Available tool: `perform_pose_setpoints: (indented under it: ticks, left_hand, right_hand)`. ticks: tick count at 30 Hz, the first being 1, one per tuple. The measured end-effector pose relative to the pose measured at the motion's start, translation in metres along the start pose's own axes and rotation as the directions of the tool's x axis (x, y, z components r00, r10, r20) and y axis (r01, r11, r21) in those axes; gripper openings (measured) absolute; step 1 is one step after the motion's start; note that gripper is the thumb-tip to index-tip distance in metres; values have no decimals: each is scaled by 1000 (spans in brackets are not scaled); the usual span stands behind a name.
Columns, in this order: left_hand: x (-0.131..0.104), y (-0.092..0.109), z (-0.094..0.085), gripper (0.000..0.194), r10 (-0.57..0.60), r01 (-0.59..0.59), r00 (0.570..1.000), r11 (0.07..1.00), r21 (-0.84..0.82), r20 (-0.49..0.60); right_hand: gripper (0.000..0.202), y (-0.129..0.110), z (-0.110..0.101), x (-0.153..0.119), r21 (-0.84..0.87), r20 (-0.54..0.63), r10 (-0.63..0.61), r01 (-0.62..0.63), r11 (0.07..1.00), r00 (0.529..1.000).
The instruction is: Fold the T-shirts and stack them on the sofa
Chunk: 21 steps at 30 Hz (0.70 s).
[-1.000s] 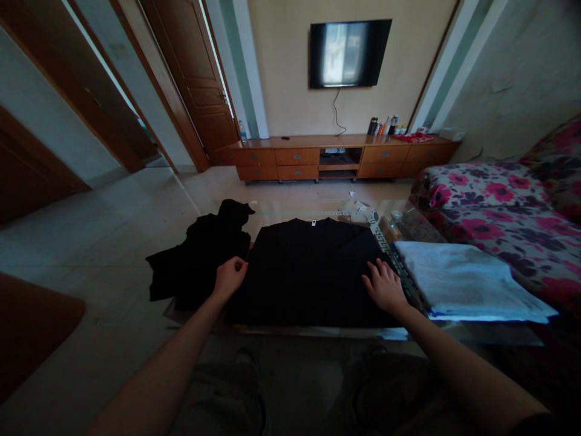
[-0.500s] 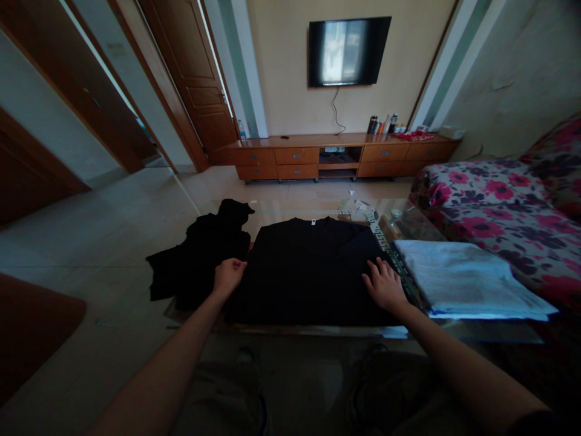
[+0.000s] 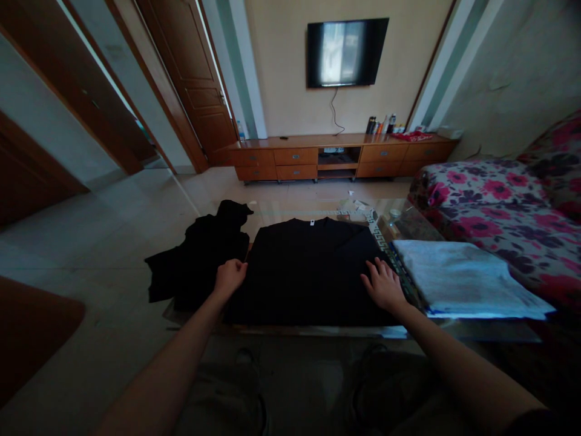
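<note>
A black T-shirt [image 3: 304, 272] lies spread flat across a glass-topped table, its neckline and small white label at the far side. At its left edge my left hand [image 3: 231, 275] is closed in a pinch on the cloth. Flat on the right side of the shirt rests my right hand [image 3: 384, 281], fingers spread. Left of the shirt is a rumpled heap of black clothing [image 3: 200, 257]. To the right sits a folded light grey garment [image 3: 463, 275] atop a stack.
A glass table [image 3: 272, 209] with a patterned border carries the clothes. Paper scraps [image 3: 358, 206] and a small glass [image 3: 394, 215] are near its far right corner. A flowered sofa [image 3: 494, 200] stands at right, a wooden TV cabinet [image 3: 295, 158] at the back.
Both hands and the shirt keep their places. The whole view has shifted very slightly.
</note>
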<state>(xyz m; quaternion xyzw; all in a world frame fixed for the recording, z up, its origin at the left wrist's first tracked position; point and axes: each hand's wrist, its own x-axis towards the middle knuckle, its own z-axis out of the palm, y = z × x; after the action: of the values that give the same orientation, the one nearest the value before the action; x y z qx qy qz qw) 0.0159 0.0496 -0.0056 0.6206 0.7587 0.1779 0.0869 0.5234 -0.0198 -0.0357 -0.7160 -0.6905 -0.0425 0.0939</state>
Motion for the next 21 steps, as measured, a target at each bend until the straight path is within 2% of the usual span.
perform_pose_setpoints:
  ticks: [3,10,12,14,16,18,21]
  left_hand:
    - [2,-1,-2,30,-7,7,1000,1000,-8,3]
    - [-6,0,5,20,6,-9,998,999,48,56]
    - [-10,7,2,20,16,-19,1000,993,113,22]
    - [-14,17,-1,23,102,-86,992,977,194,-72]
    - [-17,29,0,31,265,-229,954,946,230,-140]
    - [-17,38,7,41,394,-368,910,910,191,-126]
    - [-13,35,26,60,414,-410,910,904,123,-9]
  right_hand:
    - [60,0,1,1,3,-2,0,0,1000,1000]
    - [60,2,5,1,-2,4,11,-11,1000,1000]
    - [60,2,3,2,-7,2,8,-8,1000,1000]
    - [60,2,-1,4,-4,-8,6,-6,1000,1000]
    - [61,4,-6,10,7,-44,6,-6,1000,999]
    - [62,7,-8,17,15,-90,4,-3,1000,996]
    - [68,15,-3,28,15,-50,-4,5,1000,999]
